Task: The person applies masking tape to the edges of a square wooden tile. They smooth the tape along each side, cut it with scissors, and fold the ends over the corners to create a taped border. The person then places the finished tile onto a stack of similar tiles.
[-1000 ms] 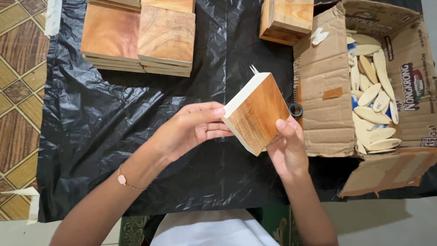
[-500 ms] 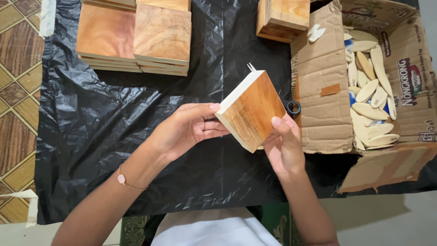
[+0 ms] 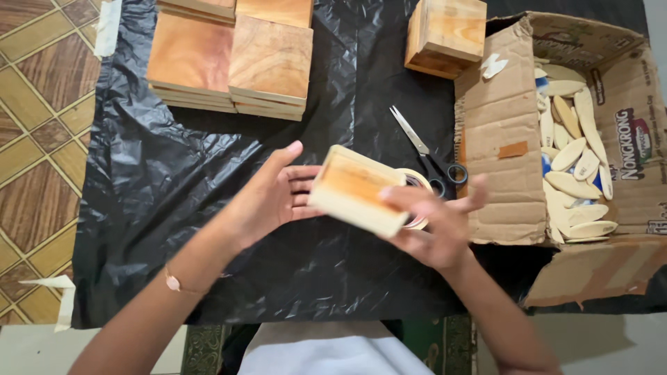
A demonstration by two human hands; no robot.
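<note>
A small wooden box (image 3: 356, 189) is held between both hands above the black plastic sheet (image 3: 208, 208). My left hand (image 3: 271, 198) grips its left end with the fingers spread along the side. My right hand (image 3: 434, 222) holds its right end, thumb on top. Behind the box lie a roll of tape (image 3: 418, 186), partly hidden, and a pair of scissors (image 3: 425, 151) with black handles.
Stacks of wooden boxes (image 3: 233, 62) sit at the far left of the sheet and one more box (image 3: 446, 35) stands at the far middle. An open cardboard carton (image 3: 507, 139) at the right holds several pale oval wooden pieces (image 3: 573, 160). Patterned floor tiles (image 3: 38, 146) lie at the left.
The box has been turned from standing on an edge to lying flatter and lower between my hands. The scissors and tape roll it covered now show.
</note>
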